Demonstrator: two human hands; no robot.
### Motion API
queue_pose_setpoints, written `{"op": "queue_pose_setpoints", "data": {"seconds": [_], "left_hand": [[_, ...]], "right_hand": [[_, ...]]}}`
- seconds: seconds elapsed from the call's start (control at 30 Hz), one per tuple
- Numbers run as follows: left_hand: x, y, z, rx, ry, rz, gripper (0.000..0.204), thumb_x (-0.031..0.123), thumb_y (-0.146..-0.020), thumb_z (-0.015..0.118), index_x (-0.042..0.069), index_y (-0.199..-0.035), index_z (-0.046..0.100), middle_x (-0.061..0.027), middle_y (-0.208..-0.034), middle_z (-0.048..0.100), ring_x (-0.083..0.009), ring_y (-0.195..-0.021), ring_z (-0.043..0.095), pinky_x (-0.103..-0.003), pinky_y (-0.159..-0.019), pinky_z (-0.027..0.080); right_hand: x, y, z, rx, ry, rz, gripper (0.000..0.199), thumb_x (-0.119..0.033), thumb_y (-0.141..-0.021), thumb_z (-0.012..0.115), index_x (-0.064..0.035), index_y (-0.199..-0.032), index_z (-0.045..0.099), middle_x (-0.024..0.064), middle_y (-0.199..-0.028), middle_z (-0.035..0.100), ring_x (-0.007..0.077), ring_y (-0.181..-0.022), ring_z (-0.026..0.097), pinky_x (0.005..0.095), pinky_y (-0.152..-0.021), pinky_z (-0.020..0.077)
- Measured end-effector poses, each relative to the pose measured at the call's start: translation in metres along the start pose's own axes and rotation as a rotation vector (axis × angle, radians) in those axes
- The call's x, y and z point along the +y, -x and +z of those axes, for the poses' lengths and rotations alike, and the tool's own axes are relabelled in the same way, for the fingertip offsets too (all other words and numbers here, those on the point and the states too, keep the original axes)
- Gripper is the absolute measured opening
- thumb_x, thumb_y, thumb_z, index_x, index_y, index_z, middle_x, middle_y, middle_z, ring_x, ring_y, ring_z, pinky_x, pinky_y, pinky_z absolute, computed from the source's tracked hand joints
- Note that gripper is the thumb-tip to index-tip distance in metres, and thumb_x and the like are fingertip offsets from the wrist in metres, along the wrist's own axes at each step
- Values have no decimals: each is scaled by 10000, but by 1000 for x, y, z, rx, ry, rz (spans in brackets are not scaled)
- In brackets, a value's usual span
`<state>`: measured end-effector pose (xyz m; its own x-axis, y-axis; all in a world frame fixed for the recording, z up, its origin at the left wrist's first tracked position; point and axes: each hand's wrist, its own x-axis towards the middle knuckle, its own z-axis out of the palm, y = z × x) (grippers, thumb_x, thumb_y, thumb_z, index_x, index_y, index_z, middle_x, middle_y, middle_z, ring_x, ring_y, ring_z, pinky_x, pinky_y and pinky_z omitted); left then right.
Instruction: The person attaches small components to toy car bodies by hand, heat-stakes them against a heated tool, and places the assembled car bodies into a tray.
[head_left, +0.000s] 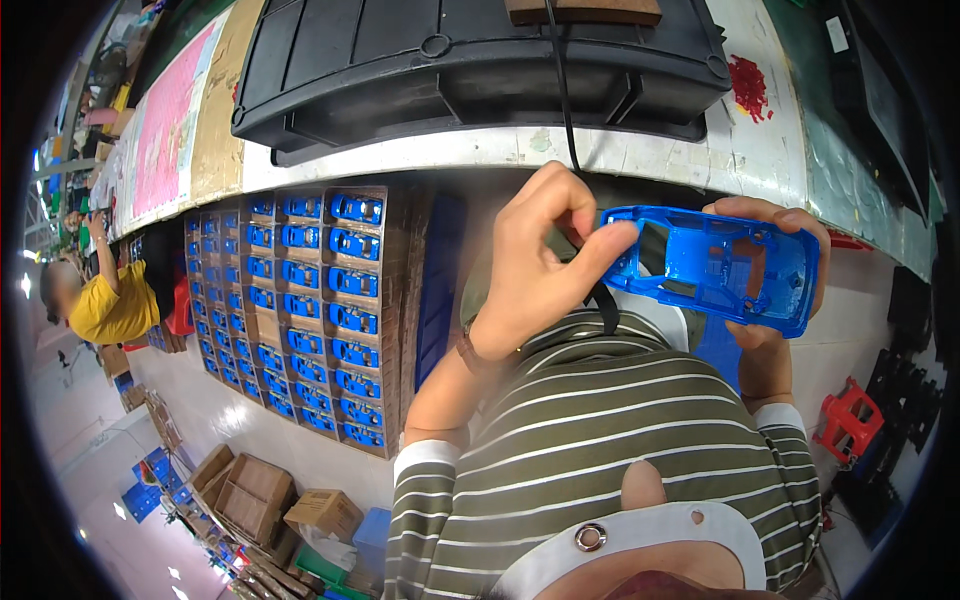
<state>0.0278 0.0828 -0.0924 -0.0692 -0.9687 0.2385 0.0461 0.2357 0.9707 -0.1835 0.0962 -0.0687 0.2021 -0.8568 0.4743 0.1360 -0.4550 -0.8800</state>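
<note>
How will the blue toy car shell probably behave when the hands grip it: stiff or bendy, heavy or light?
The blue car shell looks hollow and thin-walled, so probably light. It seems to be moulded plastic holding its shape between the left hand and right hand, so likely fairly stiff. Its glossy surface may be somewhat slippery.

One blue car shell [715,265], one black bin [480,65], two hands.

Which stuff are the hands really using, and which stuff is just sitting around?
In use: blue toy car shell, held by right hand and pinched by left hand.

Lying about: black bin, stacked trays of blue cars, red stool, cardboard boxes.
</note>
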Motion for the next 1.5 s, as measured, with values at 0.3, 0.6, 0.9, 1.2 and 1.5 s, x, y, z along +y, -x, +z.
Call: {"op": "queue_pose_setpoints", "data": {"seconds": [0.3,0.6,0.9,1.2,1.5], "left_hand": [[-22,0,-2,146,361,-338,299,186,-902,463,51,-636,437,-11,-576,450,-71,-513,440,-201,-485,339],[-53,24,-32,202,-403,-468,478,295,-936,411,53,-524,407,17,-464,386,-48,-433,388,-203,-396,296],[-7,11,-23,-110,-196,13,322,256,-845,544,13,-667,432,-41,-677,429,-101,-581,431,-212,-521,335],[-17,16,-13,-36,-525,178,194,36,-818,529,-1,-647,446,-95,-591,389,-161,-459,403,-315,-423,296],[-53,18,-45,446,575,-440,423,323,-933,394,123,-576,287,15,-536,293,-83,-418,283,-246,-405,273]], "right_hand": [[1,-3,4,29,-47,11,783,-386,-611,779,-3,-1140,347,305,-1034,527,320,-939,575,371,-782,503],[4,-11,6,14,-59,4,761,-345,-608,797,-2,-1122,353,303,-1017,536,293,-917,581,356,-763,507],[4,-10,13,-77,66,-2,760,-327,-622,792,14,-1128,339,300,-1031,531,314,-938,576,371,-771,504],[2,-10,14,-247,199,-18,589,-221,-592,811,14,-1025,487,276,-1083,530,332,-994,555,364,-827,476],[16,-14,15,-218,20,-81,741,-166,-625,788,22,-1155,306,321,-1079,492,361,-999,541,415,-829,470]]}}
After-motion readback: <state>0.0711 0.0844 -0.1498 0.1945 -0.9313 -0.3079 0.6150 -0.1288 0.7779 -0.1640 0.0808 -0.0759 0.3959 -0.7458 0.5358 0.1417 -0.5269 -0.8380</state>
